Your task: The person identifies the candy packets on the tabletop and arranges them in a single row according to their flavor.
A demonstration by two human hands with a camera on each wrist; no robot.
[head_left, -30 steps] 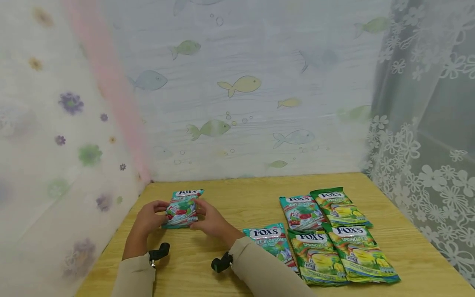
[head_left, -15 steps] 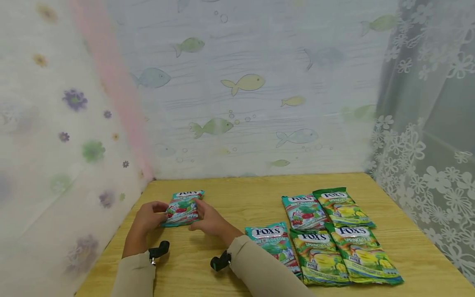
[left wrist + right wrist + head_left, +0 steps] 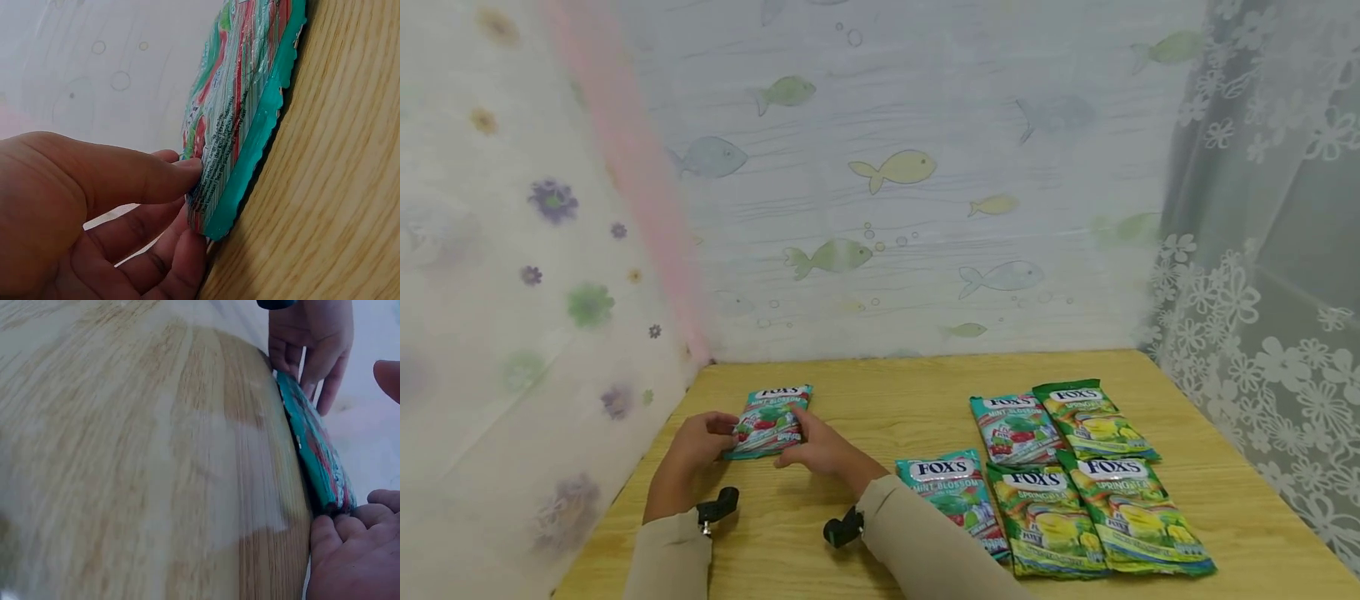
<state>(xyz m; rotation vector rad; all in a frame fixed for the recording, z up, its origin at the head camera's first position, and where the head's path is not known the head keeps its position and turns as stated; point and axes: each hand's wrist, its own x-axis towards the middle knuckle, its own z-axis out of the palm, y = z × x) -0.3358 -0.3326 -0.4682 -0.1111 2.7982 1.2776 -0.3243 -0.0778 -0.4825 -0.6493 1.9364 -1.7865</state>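
Note:
A teal candy bag (image 3: pixel 770 421) marked Fox's Mint Blossom lies face up at the left of the table. My left hand (image 3: pixel 698 446) is at its left edge; in the left wrist view, the thumb (image 3: pixel 178 178) lies on the corner of the bag and the other fingers bend around its side, pinching it. My right hand (image 3: pixel 826 446) is on the opposite side. In the right wrist view, its fingers (image 3: pixel 353 528) touch the bag's edge while the thumb (image 3: pixel 389 378) stands away from it.
Two more teal bags, one behind (image 3: pixel 1017 429) and one in front (image 3: pixel 951 492), lie on the right part of the table (image 3: pixel 880 400). Beside them are three green Spring Tea bags (image 3: pixel 1093 421). My right sleeve (image 3: pixel 925 533) partly covers the front teal bag. Patterned curtains surround the table.
The right thumb has drawn slightly away from the bag, and the right hand has shifted a little left and toward me. The bag itself stays nearly where it was.

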